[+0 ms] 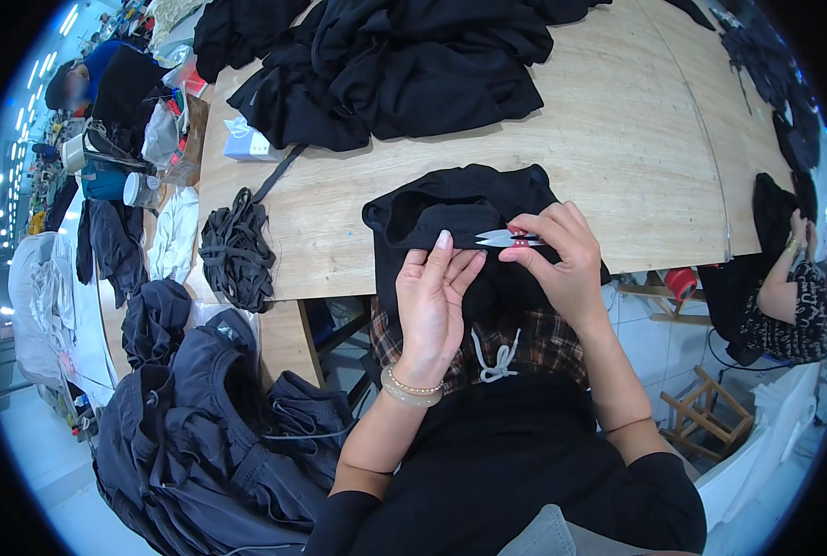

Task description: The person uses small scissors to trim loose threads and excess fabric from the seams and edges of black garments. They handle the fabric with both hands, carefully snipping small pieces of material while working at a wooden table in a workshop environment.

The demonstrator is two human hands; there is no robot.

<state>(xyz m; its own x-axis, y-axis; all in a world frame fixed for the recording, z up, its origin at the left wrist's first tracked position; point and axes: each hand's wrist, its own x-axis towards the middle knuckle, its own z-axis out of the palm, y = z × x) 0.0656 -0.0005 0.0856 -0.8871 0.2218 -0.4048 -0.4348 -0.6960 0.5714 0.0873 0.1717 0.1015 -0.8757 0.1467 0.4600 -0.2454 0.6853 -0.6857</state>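
A black garment [451, 199] lies over the near edge of the wooden table, its round opening facing up. My left hand [437, 287] pinches the near rim of that opening between thumb and fingers. In my right hand [562, 255] is a pair of small thread snips [502, 238] with silver blades and a red grip. The blades point left, apart at the tips, close to the fabric edge beside my left fingertips. Whether they touch a thread is too small to tell.
A heap of black garments [404, 74] covers the table's far side, with a tissue box [249, 141] beside it. Dark strips [237, 250] lie bundled at the left. Dark clothes [209, 426] pile up at lower left. A wooden stool [707, 414] and another person [789, 296] are at right.
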